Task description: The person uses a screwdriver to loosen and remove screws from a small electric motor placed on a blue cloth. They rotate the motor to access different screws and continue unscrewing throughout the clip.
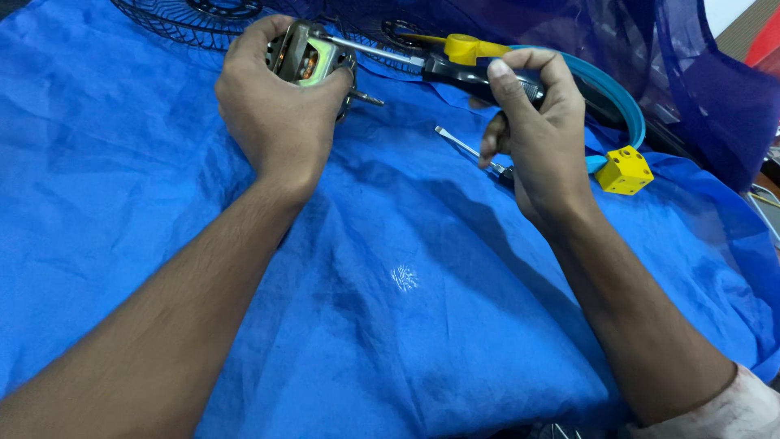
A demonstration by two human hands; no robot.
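Note:
My left hand [276, 106] grips a small electric fan motor [307, 55] with a metal frame, copper windings and a short shaft poking out to the right. In my right hand [536, 138] is a screwdriver [455, 69] with a black handle; its thin metal shank reaches left and its tip touches the top of the motor. Both hands hover over a wrinkled blue cloth [390, 284].
A second screwdriver [467, 150] lies on the cloth under my right hand. A yellow block [624, 171], a teal ring [626, 106], a yellow-handled tool [463, 45] and a black wire fan guard [195, 20] lie at the far edge. Dark blue fabric [715, 89] is bunched at right.

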